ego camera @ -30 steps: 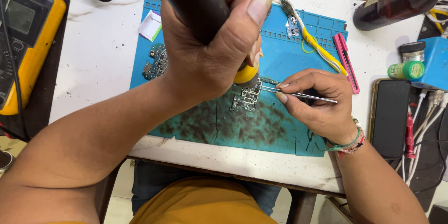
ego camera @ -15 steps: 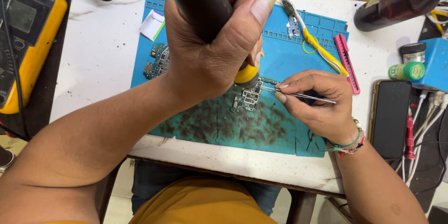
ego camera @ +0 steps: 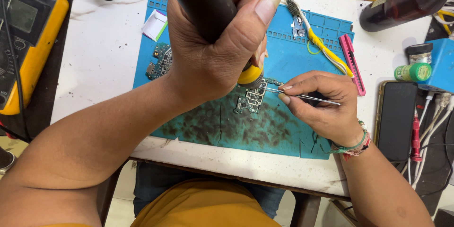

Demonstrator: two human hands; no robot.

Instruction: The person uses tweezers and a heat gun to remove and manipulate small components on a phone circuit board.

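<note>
Blue silicone work mat, scorched dark at its near edge, lay under two bare hands working on a small green circuit board.

Left hand was wrapped tight round a thick black tool handle with a yellow collar, its tip hidden behind the hand just above the board. Right hand pinched thin metal tweezers, points touching the board's right edge. A second circuit board lay on the mat to the left. Around the mat sat a yellow multimeter, cut off at the left edge, a dark brown bottle, a pink tool, a black phone and a yellow cable.
</note>
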